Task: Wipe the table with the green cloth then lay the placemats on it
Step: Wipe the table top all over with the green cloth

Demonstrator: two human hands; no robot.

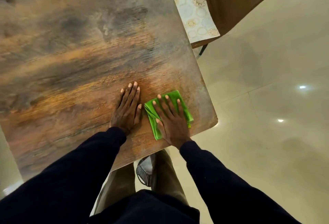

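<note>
Watching from my desk, I see the right hand (171, 118) pressed flat, fingers spread, on the folded green cloth (175, 95) at the near right corner of the table (71, 49), left hand (127, 109) flat on bare wood just beside it, most of the top lying ahead-left.

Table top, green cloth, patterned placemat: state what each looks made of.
Table top: wood or wood-look laminate with a satin finish; streaky brown grain, thin rounded edge.
Green cloth: soft textile, probably microfibre; matte, folded into layers along its edge.
Patterned placemat: pale sheet with gold circle print, lying flat with straight edges; vinyl or stiff fabric, cannot tell which.
</note>
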